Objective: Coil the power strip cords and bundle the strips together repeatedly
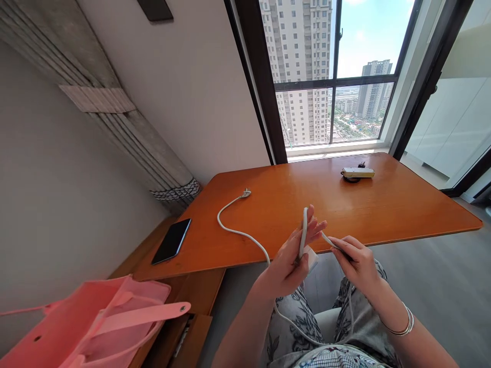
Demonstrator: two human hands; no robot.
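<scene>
A white power cord point(240, 232) runs from a plug point(245, 193) on the table to my hands, and part of it hangs over my lap. My left hand point(286, 263) is in front of the table's near edge, its fingers stretched forward. A loop of the cord passes around these fingers, and the thumb presses it to the palm. Partly hidden behind that thumb is a white block point(312, 258). To its right, my right hand point(356, 259) pinches another stretch of the cord between thumb and fingers.
On the orange-brown wooden table point(284, 204) lie a black phone point(172, 240) at the left and a pale bar-shaped object point(358, 173) with something dark beside it at the back right. An open pink bag point(88, 327) stands at lower left. Behind the table is a window point(333, 82).
</scene>
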